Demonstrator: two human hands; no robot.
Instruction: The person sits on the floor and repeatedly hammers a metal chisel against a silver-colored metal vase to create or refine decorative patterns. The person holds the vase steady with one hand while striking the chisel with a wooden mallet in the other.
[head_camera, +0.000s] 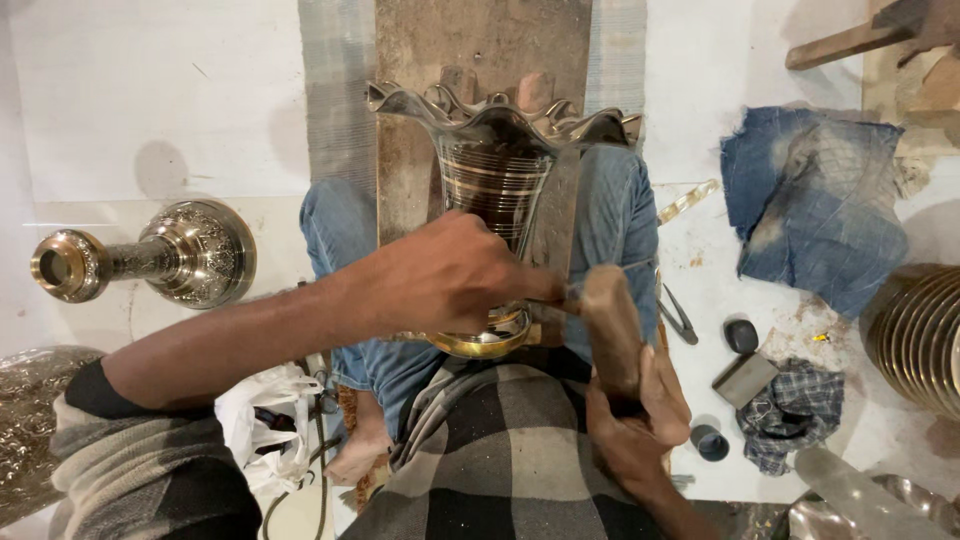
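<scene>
A tall metal vase (497, 175) with a wavy rim lies on its side on my lap, its mouth pointing away from me. My left hand (450, 275) presses against its lower body and pinches a thin tool whose tip is hidden by the hand. My right hand (635, 415) grips a wooden mallet (610, 325) held just right of the vase's brass base (490, 340). A flat wooden board (480, 60) runs under the vase, away from me.
An engraved metal stand (150, 258) lies at the left. Right of my leg are blue cloths (815, 200), pliers (680, 315), a small grey block (745, 378), a checked rag (790, 415) and a ribbed brass piece (920, 335). A white plastic bag (262, 425) sits by my left knee.
</scene>
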